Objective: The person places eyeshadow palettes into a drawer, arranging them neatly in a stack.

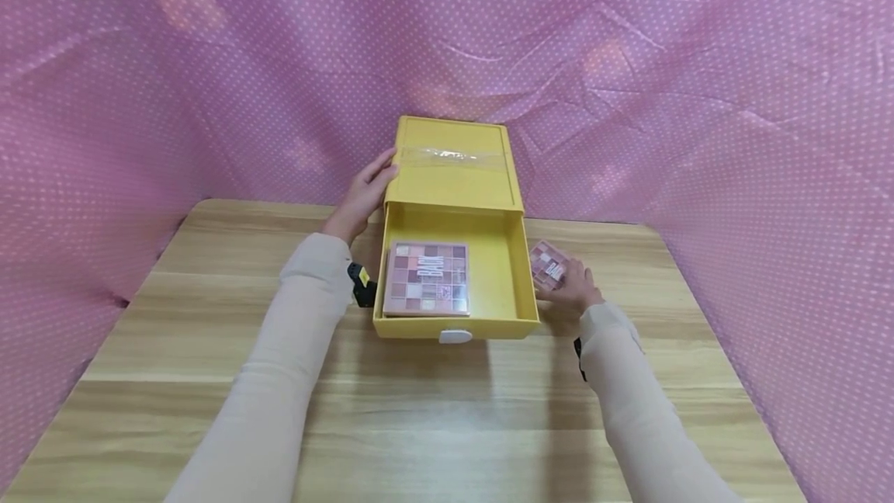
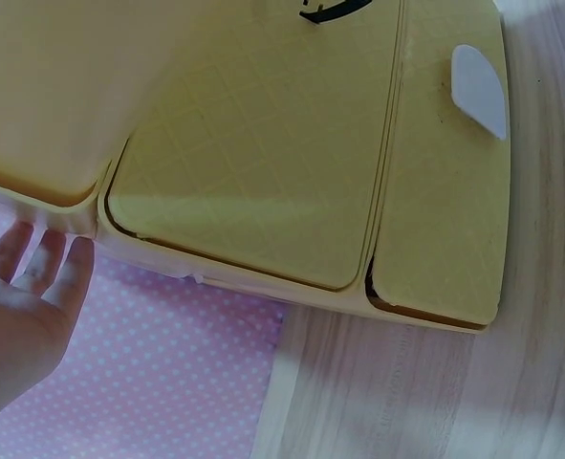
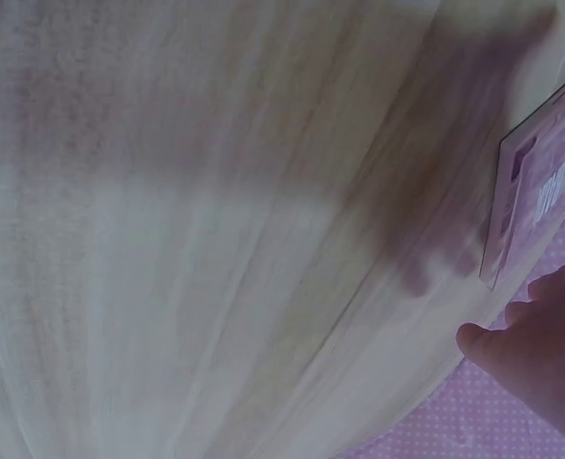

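A yellow drawer unit [image 1: 454,165] stands on the table with its drawer [image 1: 497,270] pulled out. A large square makeup palette [image 1: 427,279] marked "BACK" lies in the drawer's left side. My left hand [image 1: 366,194] rests against the unit's left side; in the left wrist view its extended fingers [image 2: 45,256] touch the yellow edge. To the right of the drawer, my right hand [image 1: 576,287] holds a smaller pink palette [image 1: 549,264] by its near corner. That palette [image 3: 540,196] appears raised and tilted in the right wrist view, where the grip is partly hidden.
Clear tape [image 1: 450,155] crosses the unit's top. A white handle [image 1: 455,337] projects from the drawer front. The wooden table [image 1: 447,418] extends around the unit. Pink dotted cloth [image 1: 447,29] hangs behind and along both sides.
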Available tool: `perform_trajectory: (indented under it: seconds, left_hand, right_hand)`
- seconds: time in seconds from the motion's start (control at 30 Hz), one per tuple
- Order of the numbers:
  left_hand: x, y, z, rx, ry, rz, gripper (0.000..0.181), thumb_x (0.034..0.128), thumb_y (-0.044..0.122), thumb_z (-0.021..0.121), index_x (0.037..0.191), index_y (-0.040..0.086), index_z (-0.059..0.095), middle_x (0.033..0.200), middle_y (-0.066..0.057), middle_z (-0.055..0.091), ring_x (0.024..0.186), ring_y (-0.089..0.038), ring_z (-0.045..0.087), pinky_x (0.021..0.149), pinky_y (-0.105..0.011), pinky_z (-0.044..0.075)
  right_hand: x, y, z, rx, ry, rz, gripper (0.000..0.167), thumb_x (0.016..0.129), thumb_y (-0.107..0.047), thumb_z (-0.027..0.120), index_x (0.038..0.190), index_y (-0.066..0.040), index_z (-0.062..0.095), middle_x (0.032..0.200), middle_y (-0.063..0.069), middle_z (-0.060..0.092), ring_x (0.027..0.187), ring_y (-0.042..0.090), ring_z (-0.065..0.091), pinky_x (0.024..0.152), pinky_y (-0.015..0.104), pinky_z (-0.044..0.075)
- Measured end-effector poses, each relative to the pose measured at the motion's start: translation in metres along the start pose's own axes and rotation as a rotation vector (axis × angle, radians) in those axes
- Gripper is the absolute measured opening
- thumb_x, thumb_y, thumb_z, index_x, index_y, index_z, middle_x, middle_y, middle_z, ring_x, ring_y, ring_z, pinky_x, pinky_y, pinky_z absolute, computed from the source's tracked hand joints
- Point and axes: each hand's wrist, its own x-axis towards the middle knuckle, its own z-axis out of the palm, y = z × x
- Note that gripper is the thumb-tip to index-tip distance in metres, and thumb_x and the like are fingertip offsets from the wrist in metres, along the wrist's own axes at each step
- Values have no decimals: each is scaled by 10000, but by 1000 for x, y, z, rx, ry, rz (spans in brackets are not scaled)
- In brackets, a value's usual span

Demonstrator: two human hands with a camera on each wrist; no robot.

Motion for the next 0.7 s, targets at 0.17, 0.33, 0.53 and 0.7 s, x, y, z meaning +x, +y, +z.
perform_trajectory:
  seconds: [0.17, 0.33, 0.53, 0.7]
  left_hand:
    - [1, -1, -1, 8, 3, -2, 482, 870, 327, 500, 1325, 255, 359, 1349, 3, 320, 1134, -199, 401, 888, -318, 391]
    - [2, -1, 1, 12, 14, -9, 474, 871, 324, 501, 1321, 255, 367, 1346, 23, 331, 1137, -179, 400, 891, -301, 387]
    - [1, 0, 1, 17, 24, -10, 470, 866, 332, 507, 1313, 267, 377, 1335, 3, 351, 1130, -189, 408, 901, -310, 378]
    - [-1, 0, 1, 30, 21, -17, 473, 867, 338, 502, 1317, 276, 368, 1340, -3, 344, 1135, -194, 404, 901, -317, 378]
  right_hand:
    - [0, 0, 1, 36, -25, 26, 1047, 662, -399, 705, 1336, 62, 50, 1339, 268, 135, 1214, 459, 35, 954, 581, 92]
    - [0, 5, 2, 67, -52, 73, 1086, 637, -424, 721, 1356, 11, 33, 1359, 252, 116, 1228, 431, 15, 961, 574, 65]
    - [2, 8, 4, 51, -33, 75, 1084, 590, -479, 731, 1344, -6, 112, 1281, 227, 237, 1206, 412, 117, 934, 598, 135]
    - [1, 11, 8, 87, -34, 86, 1123, 556, -519, 733, 1340, -11, 109, 1255, 240, 261, 1201, 416, 126, 937, 598, 123]
